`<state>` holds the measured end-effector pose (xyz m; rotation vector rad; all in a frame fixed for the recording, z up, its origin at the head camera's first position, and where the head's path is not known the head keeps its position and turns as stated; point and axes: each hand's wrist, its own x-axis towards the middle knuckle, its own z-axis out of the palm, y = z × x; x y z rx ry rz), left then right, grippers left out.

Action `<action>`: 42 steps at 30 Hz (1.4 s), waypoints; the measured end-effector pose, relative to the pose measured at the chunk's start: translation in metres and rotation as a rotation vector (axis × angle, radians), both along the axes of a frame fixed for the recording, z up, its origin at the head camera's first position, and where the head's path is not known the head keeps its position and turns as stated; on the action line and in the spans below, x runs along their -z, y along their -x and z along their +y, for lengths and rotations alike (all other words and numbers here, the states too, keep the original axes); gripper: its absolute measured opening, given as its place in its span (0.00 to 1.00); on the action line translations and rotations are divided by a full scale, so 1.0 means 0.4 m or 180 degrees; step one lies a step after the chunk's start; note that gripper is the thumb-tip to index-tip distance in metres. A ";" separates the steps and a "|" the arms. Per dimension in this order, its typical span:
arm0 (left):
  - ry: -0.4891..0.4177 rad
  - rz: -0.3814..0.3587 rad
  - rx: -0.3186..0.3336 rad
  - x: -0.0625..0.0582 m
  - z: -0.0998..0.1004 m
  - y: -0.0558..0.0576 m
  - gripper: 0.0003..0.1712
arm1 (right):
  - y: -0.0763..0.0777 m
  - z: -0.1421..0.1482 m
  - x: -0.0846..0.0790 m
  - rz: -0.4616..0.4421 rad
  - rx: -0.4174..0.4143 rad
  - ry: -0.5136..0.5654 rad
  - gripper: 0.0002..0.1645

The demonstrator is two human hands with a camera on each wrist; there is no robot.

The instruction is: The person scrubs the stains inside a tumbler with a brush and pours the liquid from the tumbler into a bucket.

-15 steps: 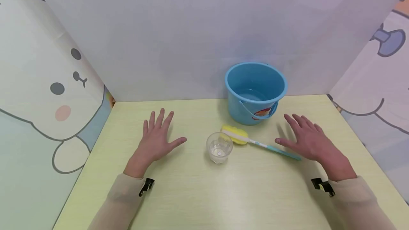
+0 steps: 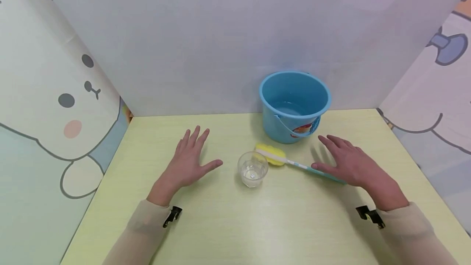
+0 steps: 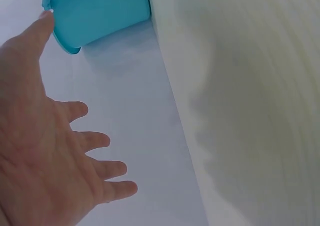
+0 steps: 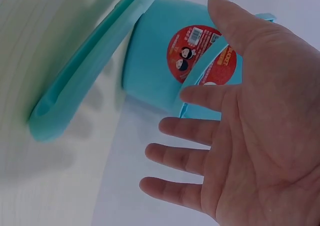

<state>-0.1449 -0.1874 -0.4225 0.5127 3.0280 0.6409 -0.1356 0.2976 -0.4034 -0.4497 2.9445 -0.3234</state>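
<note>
My left hand (image 2: 187, 167) hovers over the left half of the table, fingers spread and holding nothing. A clear glass cup (image 2: 252, 171) stands upright to the right of its thumb. Behind the cup lies a long-handled brush with a yellow sponge head (image 2: 276, 159) and a teal handle (image 2: 310, 169). My right hand (image 2: 347, 162) is above that handle's end, its fingers extended and nothing in them; the right wrist view shows the teal handle (image 4: 82, 71) apart from the fingers. A blue bucket (image 2: 283, 128) stands upright beyond the brush, its handle hanging down in front.
The pale wooden table (image 2: 235, 224) ends at a plain light backdrop (image 2: 184, 44). Side panels with cartoon figures (image 2: 66, 134) close off the left and right. A red round sticker (image 4: 187, 54) marks the bucket's front.
My left hand has moved a little to the right, closer to the cup. My right hand has shifted slightly left, over the brush handle. The objects have stayed in place.
</note>
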 end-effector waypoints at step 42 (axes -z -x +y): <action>-0.1013 -0.0579 0.0781 0.040 0.177 -0.024 0.70 | 0.000 -0.084 0.042 0.0200 -0.0696 0.0146 0.34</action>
